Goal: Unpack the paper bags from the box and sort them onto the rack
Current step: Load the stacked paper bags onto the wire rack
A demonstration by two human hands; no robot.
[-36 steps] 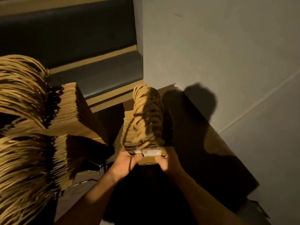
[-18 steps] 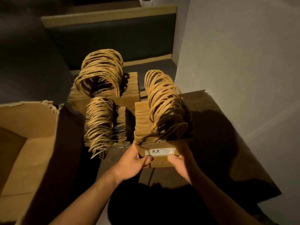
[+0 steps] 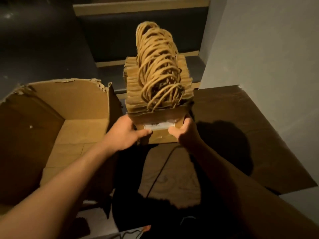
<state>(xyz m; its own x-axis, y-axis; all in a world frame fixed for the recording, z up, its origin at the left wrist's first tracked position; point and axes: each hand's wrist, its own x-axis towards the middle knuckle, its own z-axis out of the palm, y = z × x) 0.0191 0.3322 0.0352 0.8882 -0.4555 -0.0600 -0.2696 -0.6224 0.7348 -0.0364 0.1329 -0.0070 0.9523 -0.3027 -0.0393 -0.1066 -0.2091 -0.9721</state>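
A thick stack of brown paper bags with looped twine handles is held up in front of me, handles pointing away. My left hand grips its near left corner, thumb on the front face by a white label. On the near right corner my right hand grips the same way. The open cardboard box stands at the left, its visible inside holding nothing. The other bag stacks are hidden behind the held one or out of view.
A dark brown table top stretches to the right, ending at a grey wall. A dark bench with tan trim runs across the back. A thin cable trails over the floor below my arms.
The view swung left and down, bringing the open box fully into sight. The stack in my hands rose to the middle of the view and now covers the two stacks that stood left of it.
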